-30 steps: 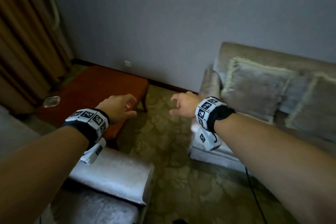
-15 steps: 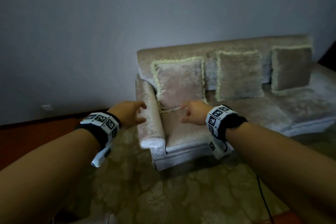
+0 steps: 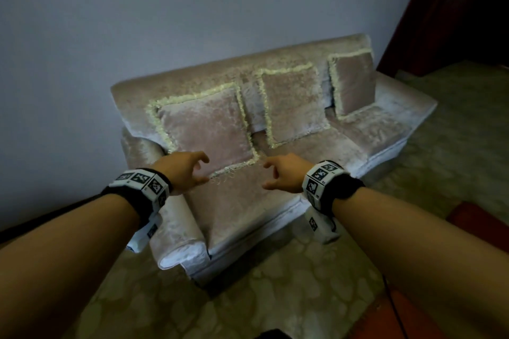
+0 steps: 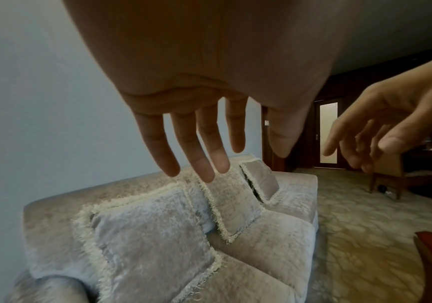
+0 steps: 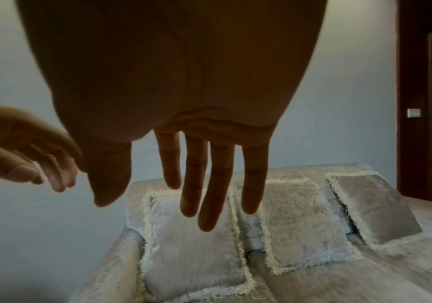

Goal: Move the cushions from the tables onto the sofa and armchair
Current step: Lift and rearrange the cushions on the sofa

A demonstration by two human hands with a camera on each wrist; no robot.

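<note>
Your left hand (image 3: 180, 172) at 9 o'clock: fingers relaxed, empty | sofa (image 3: 281, 201): three fringed velvet cushions, left cushion (image 3: 203, 126) centre, middle cushion (image 3: 292, 107), right cushion (image 3: 352, 80) at 2 o'clock, all upright on backrest | your right hand (image 3: 286, 175): loose, empty | left wrist view alone shows a lit door (image 4: 328, 133) at 2 o'clock.

Head cam sits up high and tilts forward and down, so both forearms run in from the bottom corners toward the sofa (image 3: 275, 201) against the wall (image 3: 137, 22). Left wrist cam hangs right under the left hand (image 4: 209, 61), super close, looking along the fingers (image 4: 207, 143) and down the sofa's length toward a doorway (image 4: 328, 133). Right wrist cam does the same under the right hand (image 5: 171, 71), facing the sofa back more squarely. All three views share the three fringed cushions (image 3: 209, 129), and each wrist cam catches the other hand at its edge.
</note>
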